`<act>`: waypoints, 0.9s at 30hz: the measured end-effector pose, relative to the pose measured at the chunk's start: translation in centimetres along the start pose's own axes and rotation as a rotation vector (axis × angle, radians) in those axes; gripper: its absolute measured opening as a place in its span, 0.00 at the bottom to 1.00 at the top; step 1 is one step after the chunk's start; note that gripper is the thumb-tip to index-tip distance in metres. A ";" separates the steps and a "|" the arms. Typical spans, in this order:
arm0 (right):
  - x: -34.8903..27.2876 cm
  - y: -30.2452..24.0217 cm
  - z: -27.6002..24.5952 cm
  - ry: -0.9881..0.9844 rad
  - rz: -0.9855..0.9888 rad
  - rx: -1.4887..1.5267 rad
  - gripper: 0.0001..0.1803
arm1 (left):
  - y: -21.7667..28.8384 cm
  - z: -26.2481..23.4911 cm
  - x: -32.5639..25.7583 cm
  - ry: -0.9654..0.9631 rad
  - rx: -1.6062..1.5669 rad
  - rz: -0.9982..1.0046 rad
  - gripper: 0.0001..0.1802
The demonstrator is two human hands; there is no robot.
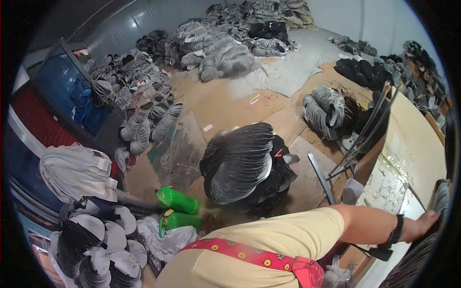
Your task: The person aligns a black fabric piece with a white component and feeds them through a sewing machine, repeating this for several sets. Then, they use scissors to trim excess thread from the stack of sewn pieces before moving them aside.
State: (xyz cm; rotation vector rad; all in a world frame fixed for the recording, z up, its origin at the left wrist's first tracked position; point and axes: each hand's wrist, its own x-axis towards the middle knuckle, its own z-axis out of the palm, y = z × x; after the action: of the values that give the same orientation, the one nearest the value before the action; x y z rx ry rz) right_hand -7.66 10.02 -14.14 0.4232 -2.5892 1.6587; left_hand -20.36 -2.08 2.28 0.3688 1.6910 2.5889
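Note:
My left arm, in a pale yellow short sleeve (288, 228) with a black band (397, 229) near the wrist, reaches to the far right. There my left hand (422, 226) is closed at the lower edge of a grey stack of shoe insoles (441, 197). Its fingertips are small and partly hidden against the stack. More dark layered pieces (418, 261) lie just below that hand, at the picture's dark rim. A pink patterned strap (240, 252) crosses my shoulder. My right hand is out of sight.
A big bundle of dark layered insoles (237, 163) stands on the cardboard-covered floor (216, 91). Two green bottles (178, 200) lie beside a white plastic bag (165, 237). White-faced insole bundles (93, 245) fill the lower left. A worn board (408, 144) and metal legs (360, 139) stand right.

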 end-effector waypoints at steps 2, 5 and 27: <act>1.8 0.1 2.1 -0.078 0.018 0.121 0.28 | -6.6 -3.6 1.0 0.273 0.210 -0.315 0.37; 3.2 0.1 2.3 -0.144 0.054 0.267 0.29 | -14.3 -7.8 -1.0 0.386 0.373 -0.601 0.32; 4.1 -1.2 -7.3 -0.210 0.495 0.811 0.37 | -13.0 -7.5 -5.9 0.637 0.145 -0.316 0.34</act>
State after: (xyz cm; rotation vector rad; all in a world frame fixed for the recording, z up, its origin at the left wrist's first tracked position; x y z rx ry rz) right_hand -12.13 15.24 -9.20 -0.0624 -2.1181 2.9626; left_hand -17.57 -4.41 -13.48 -0.7431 1.8944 2.4877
